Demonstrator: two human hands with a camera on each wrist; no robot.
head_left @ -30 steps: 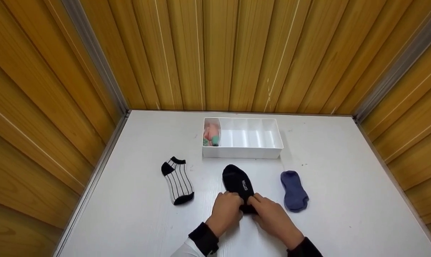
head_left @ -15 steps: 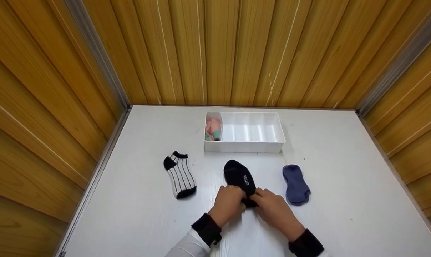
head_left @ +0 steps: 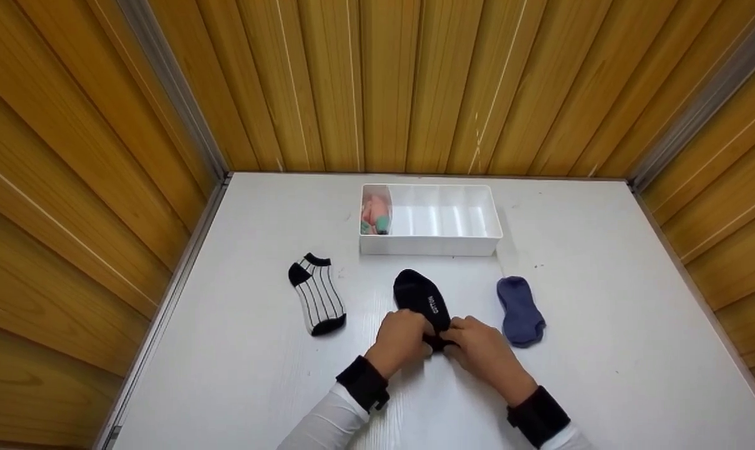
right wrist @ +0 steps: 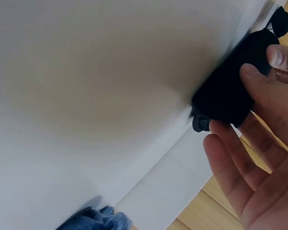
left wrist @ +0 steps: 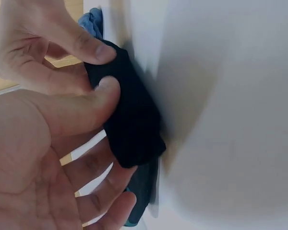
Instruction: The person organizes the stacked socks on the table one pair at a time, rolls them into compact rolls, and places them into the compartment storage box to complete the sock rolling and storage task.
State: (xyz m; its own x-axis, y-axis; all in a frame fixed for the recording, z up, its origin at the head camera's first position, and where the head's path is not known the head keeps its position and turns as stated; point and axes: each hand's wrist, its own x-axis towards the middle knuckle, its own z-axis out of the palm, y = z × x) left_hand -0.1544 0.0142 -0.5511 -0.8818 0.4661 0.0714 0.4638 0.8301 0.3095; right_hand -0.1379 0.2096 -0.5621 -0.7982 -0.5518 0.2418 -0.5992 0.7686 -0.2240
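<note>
A black sock [head_left: 418,292] with white "COTTON" lettering lies on the white table, its toe end pointing away from me. My left hand [head_left: 402,337] and right hand [head_left: 485,351] pinch its near end between thumbs and fingers, side by side. In the left wrist view, the thumb of my left hand [left wrist: 48,129] presses on the black sock [left wrist: 134,124], close beside the right thumb. The right wrist view shows my right hand [right wrist: 271,110] gripping the folded end of the black sock [right wrist: 225,86], fingers behind it.
A white divided box [head_left: 430,245] stands at the back, with pink and green socks [head_left: 375,214] in its leftmost compartment. A striped black-and-white sock [head_left: 320,294] lies left of the hands, a blue sock [head_left: 521,312] to the right. Wood-patterned walls [head_left: 384,87] surround the table.
The head view has tilted, so the whole scene sits higher in it. Both hands keep their grip on the black sock's near end, with small finger shifts; its near end shows less.
</note>
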